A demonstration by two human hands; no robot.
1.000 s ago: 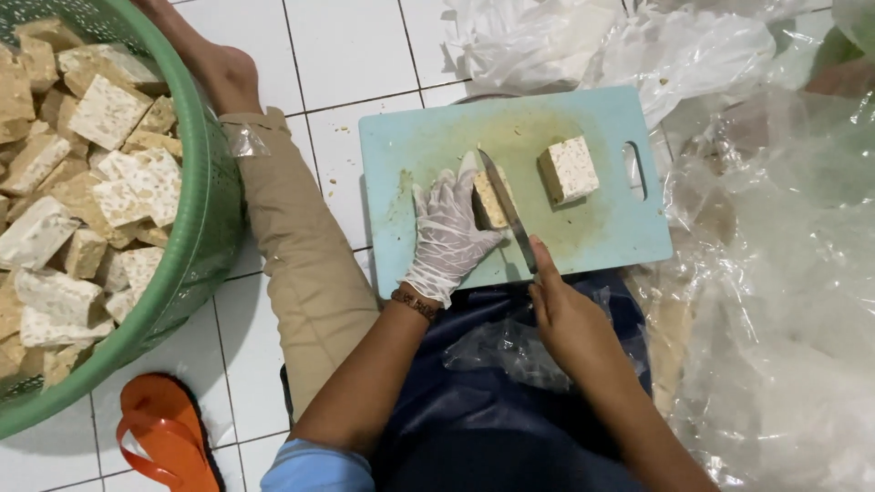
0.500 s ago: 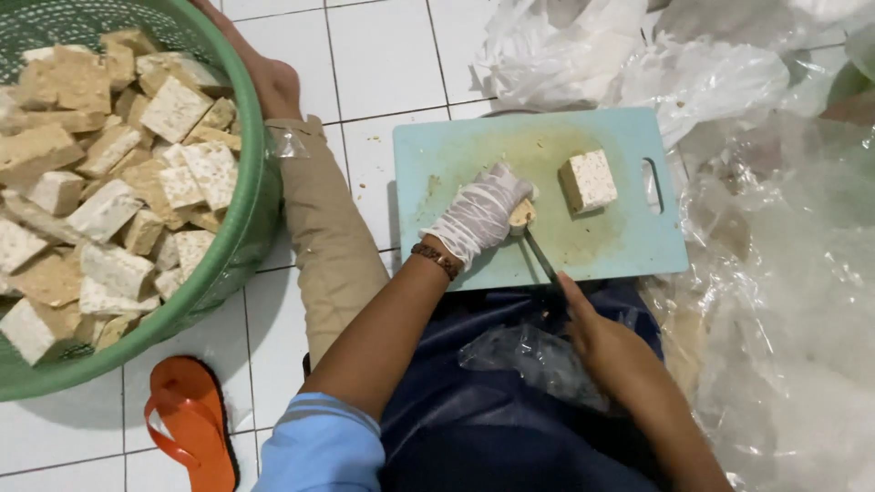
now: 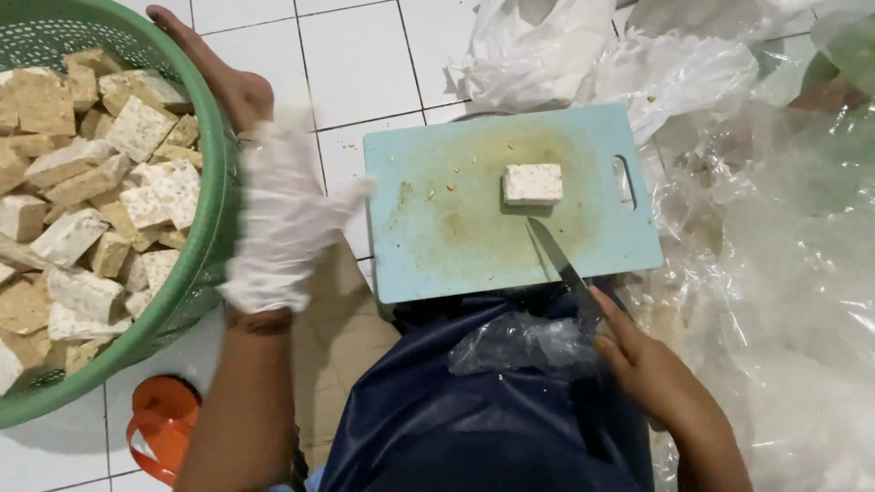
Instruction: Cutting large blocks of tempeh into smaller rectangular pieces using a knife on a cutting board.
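I sit on a floor of white square tiles (image 3: pixel 365 64), a dark blue apron (image 3: pixel 474 419) over my lap at the bottom of the frame. Crumpled clear plastic sheeting (image 3: pixel 775 228) fills the right side and the upper right. A pale blue plastic cutting board (image 3: pixel 437 237) lies in the middle, with one whitish rectangular block of tempeh (image 3: pixel 532 183) on its upper right part. A round green plastic basket (image 3: pixel 214 228) heaped with cut tempeh pieces (image 3: pixel 82 191) takes the left side, and an orange sandal (image 3: pixel 159 428) lies at the lower left.

My left hand (image 3: pixel 283 214), in a thin white glove, is blurred beside the basket rim, fingers spread, holding nothing I can see. My right hand (image 3: pixel 652 369), bare, grips the handle of a dark-bladed knife (image 3: pixel 558 260), whose tip rests on the board just below the block.
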